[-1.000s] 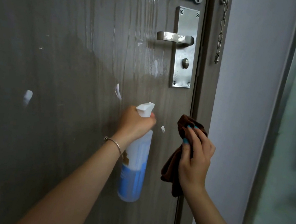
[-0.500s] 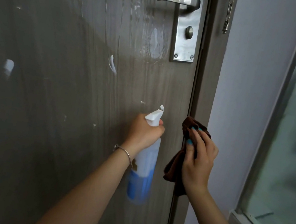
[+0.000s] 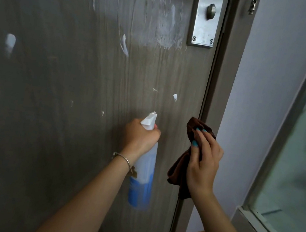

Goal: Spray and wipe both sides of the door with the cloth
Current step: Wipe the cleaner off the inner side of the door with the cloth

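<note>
Gripping the neck of a spray bottle, the left hand is wrapped closed around it below the lock plate, nozzle aimed up at the grey door. Right of the bottle, the right hand is closed on a bunched brown cloth near the door's edge; whether the cloth touches the door is hard to tell. White foam streaks cling left of and below the plate.
</note>
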{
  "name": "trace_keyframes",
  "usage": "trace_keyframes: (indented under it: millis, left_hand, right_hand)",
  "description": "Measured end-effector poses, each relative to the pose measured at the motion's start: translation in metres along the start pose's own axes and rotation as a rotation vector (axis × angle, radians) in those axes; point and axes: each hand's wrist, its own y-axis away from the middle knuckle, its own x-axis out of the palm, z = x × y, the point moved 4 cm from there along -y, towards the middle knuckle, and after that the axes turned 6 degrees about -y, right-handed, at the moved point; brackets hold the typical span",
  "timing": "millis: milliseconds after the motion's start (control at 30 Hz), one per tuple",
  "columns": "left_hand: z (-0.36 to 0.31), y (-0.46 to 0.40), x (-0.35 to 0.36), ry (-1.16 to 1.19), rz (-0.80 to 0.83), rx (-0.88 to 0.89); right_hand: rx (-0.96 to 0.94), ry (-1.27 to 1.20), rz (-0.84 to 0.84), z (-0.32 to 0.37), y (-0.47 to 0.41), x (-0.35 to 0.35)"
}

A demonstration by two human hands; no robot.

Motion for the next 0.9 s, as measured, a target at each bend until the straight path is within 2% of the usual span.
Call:
trace_keyframes:
  millis: [133,267,467,733,900]
  left_hand:
    - [0.011,-0.003,-0.011,-0.048,-0.031,-0.039]
    - [0.014,-0.008,-0.027,-0.059,-0.033,-0.006]
    - [-0.012,-0.023,-0.073,0.170,-0.059,0.068]
    - [-0.115,-0.054,-0.180,0.267,-0.034,0.103]
    - [-0.193,-0.084,-0.259,0.364,-0.076,0.052]
  right_hand:
    - [0.016,0.007,0.013,-0.002,0.000,0.009]
    - [-0.015,-0.021,0.015,0.008,-0.004,0.018]
    - [-0.134,-0.039,0.007,0.051,-0.039,0.029]
    - [-0.211,-0.094,0.079,0.173,-0.135,0.058]
    - [-0.253,-0.137,0.122,0.259,-0.205,0.068]
